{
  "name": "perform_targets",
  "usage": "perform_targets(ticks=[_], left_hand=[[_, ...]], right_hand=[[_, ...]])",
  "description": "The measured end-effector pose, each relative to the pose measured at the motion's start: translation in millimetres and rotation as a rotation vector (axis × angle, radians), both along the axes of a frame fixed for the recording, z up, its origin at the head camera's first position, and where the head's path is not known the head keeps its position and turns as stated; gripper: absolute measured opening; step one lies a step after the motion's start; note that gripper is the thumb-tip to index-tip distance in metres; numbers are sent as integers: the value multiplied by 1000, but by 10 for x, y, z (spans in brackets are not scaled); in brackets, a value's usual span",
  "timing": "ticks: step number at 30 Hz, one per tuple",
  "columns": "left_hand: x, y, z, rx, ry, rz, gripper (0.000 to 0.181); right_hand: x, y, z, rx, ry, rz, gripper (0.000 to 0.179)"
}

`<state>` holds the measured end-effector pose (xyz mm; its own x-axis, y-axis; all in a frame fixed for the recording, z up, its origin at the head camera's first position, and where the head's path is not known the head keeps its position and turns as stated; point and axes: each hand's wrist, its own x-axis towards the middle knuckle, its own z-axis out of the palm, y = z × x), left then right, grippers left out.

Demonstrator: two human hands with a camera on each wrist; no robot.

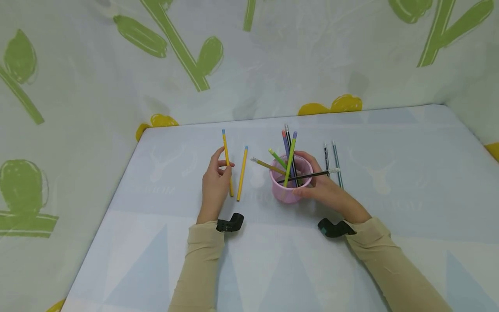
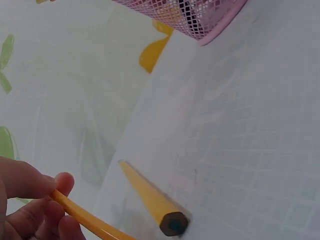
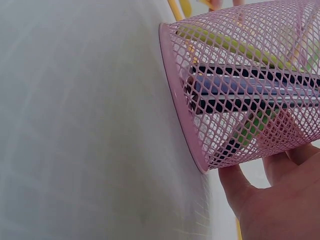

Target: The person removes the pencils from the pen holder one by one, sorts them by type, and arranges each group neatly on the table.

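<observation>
My left hand (image 1: 215, 186) pinches a yellow pencil (image 1: 225, 149) with a blue end, between thumb and fingers; its shaft (image 2: 92, 222) also shows in the left wrist view. Just right of it, a second yellow pencil (image 1: 242, 173) lies on the table. My right hand (image 1: 329, 190) grips a pink mesh pencil cup (image 1: 286, 196) around its right side, fingers behind and thumb in front. Several pencils stand in the cup, among them a lime-green pencil (image 1: 290, 164). A black pencil (image 1: 315, 174) leans far over the rim toward the right. Whether the cup's base touches the table is unclear.
Two dark pencils lie right of the cup, a black pencil (image 1: 326, 156) and a teal pencil (image 1: 336, 160), partly behind the right hand. The pale table (image 1: 253, 260) meets a leaf-patterned wall (image 1: 273, 65) at the back.
</observation>
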<state>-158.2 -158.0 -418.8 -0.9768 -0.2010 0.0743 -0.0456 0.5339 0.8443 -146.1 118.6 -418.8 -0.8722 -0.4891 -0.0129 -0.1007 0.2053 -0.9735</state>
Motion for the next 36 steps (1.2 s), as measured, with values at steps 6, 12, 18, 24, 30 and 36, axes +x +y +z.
perform_targets(ticks=[6,12,18,24,30,36], left_hand=[[9,-7,-73,-55,29,-15,35],[16,-18,-135,-114,11,-38,32],[9,5,-164,-198,-25,-75,33],[12,35,-152,-307,-9,-111,31],[30,44,-153,-355,10,-111,30],[33,51,-155,-356,35,-113,29]], right_hand=[[20,-10,-21,-18,-1,1,82],[30,-19,-28,-25,6,-1,82],[31,0,-26,-7,2,-8,81],[6,8,-5,13,21,-2,81],[9,7,-4,-5,18,13,82],[4,7,-1,-9,25,9,81]])
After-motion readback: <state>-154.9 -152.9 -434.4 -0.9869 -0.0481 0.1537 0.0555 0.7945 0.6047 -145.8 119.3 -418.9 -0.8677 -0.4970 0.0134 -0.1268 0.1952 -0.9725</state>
